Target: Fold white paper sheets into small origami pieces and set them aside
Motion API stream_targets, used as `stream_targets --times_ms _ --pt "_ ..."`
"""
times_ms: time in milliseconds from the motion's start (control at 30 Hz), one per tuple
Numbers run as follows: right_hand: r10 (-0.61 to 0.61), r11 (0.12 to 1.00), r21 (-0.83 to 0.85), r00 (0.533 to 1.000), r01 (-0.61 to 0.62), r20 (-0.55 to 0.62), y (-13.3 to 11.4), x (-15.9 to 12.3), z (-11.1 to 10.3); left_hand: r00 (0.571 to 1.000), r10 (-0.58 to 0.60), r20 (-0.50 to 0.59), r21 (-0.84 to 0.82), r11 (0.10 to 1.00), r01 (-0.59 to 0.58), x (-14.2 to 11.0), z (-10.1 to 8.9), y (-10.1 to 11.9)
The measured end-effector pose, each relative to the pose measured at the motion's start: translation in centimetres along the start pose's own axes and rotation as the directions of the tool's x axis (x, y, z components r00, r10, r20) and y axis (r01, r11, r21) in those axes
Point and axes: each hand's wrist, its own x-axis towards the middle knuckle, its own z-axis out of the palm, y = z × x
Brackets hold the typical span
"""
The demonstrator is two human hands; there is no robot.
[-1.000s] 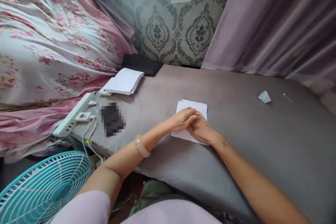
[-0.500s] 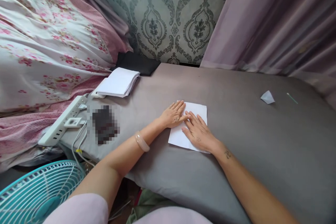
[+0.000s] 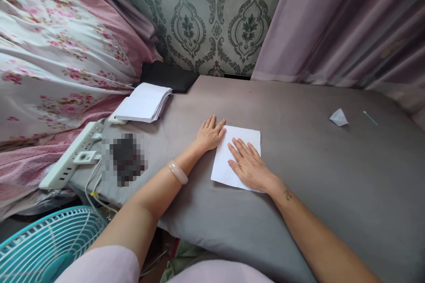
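Note:
A white sheet of paper [image 3: 224, 170] lies flat on the grey cloth surface in front of me. My right hand [image 3: 249, 166] rests palm down on its right part, fingers spread. At the sheet's upper left edge is my left hand [image 3: 211, 133], its fingers apart and pointing away from me; most of it is over the cloth beside the paper. Neither hand grips anything. Part of the sheet is hidden under my right hand.
A stack of white paper [image 3: 144, 102] sits at the back left, near a black flat item [image 3: 168, 77]. Left of my arm are a white power strip [image 3: 71, 157] with cables and a blue fan [image 3: 53, 243]. A small folded paper [image 3: 339, 117] and a thin stick [image 3: 370, 118] lie far right.
My left hand has moved left, off the middle of the sheet to its upper left edge. The right hand stays on the paper. The view has tilted slightly.

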Motion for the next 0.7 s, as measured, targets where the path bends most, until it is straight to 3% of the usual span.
stream_targets --times_ms 233,300,400,467,533,600,700 --pt "0.019 1.0 0.0 0.999 -0.019 0.039 -0.1 0.1 -0.3 0.977 -0.113 -0.179 0.004 0.993 0.115 3.4 -0.9 -0.4" --pt "0.018 1.0 0.006 0.999 -0.018 0.05 -0.2 0.2 -0.4 0.969 -0.17 -0.179 -0.024 0.985 0.169 4.0 -1.6 -0.4" --pt "0.019 1.0 0.015 0.997 -0.02 0.071 -0.2 0.3 -0.5 0.972 -0.16 -0.175 -0.053 0.987 0.153 3.8 -2.5 0.0" --pt "0.019 0.999 0.027 0.996 -0.022 0.085 0.0 0.4 -0.6 0.959 -0.055 -0.277 -0.102 0.994 0.028 2.8 -2.7 0.4" --pt "0.007 0.999 0.041 0.997 -0.011 0.08 0.2 0.3 -0.7 0.933 0.111 -0.343 -0.163 0.971 -0.176 1.2 -2.4 0.8" --pt "-0.001 0.999 0.051 0.998 -0.003 0.069 0.5 0.1 -0.9 0.924 0.298 -0.242 -0.26 0.897 -0.357 -0.6 -1.7 1.1" --pt "0.012 0.996 0.082 0.998 -0.018 0.066 1.3 -0.7 -1.3 0.873 0.473 -0.12 -0.332 0.81 -0.484 -2.7 -0.5 0.9"
